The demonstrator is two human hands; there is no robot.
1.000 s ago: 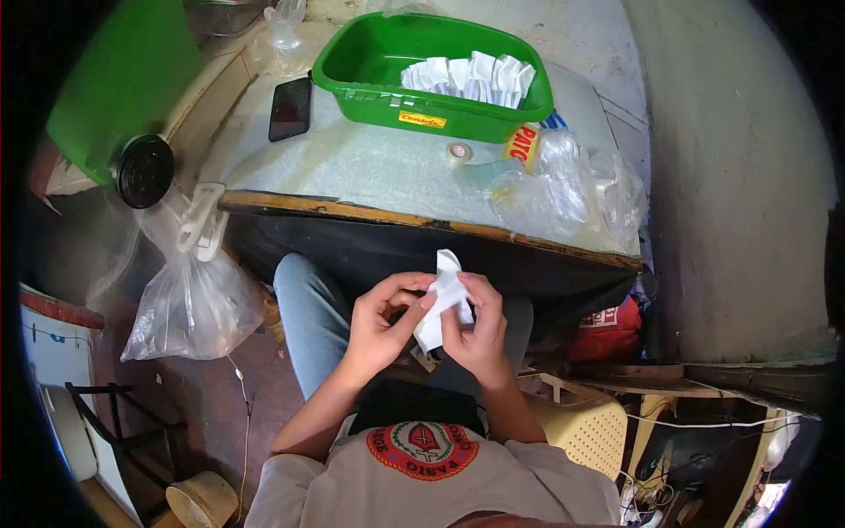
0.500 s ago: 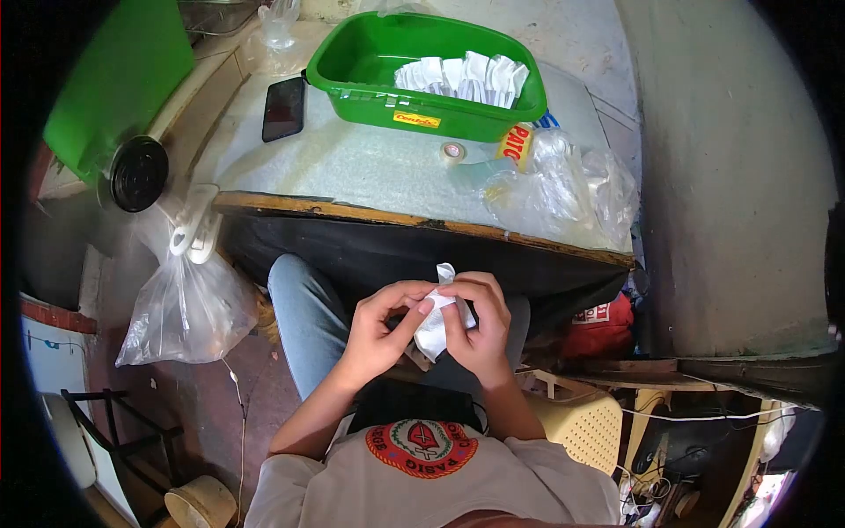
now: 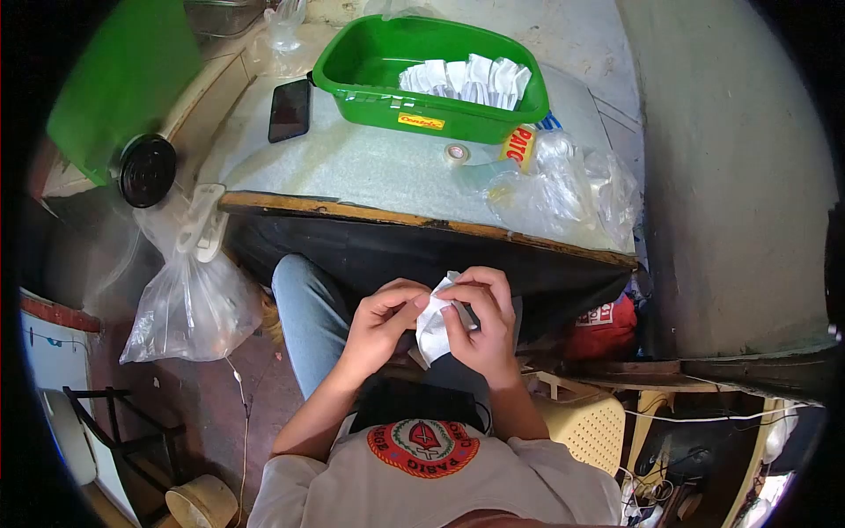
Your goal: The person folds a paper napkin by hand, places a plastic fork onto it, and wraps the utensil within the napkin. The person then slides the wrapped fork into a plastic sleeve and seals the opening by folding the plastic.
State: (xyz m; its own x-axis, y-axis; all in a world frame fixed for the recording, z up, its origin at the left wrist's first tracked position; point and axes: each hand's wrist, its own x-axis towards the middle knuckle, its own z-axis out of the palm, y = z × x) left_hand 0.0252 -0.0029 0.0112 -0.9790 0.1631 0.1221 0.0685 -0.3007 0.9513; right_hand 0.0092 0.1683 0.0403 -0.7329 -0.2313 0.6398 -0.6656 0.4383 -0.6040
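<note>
Over my lap, just in front of the table edge, both hands hold a small folded piece of white paper (image 3: 430,333). My left hand (image 3: 378,327) pinches its upper left side between thumb and fingers. On the other side my right hand (image 3: 484,327) grips it, thumb in front and fingers curled over the top. The lower part of the paper hangs down between the hands. On the table, a green basin (image 3: 374,112) holds a row of similar folded white pieces (image 3: 462,81) at its right end.
A phone (image 3: 290,112), a roll of tape (image 3: 456,154) and clear plastic bags (image 3: 563,194) lie on the table (image 3: 352,163). From a white clip (image 3: 204,224) at its left corner hangs a filled plastic bag (image 3: 194,308). A beige plastic chair (image 3: 581,427) is under me.
The paper's upper end no longer sticks up as a narrow strip; it now lies lower and wider under my right fingers. My right fingers have shifted over its top. The view has moved slightly.
</note>
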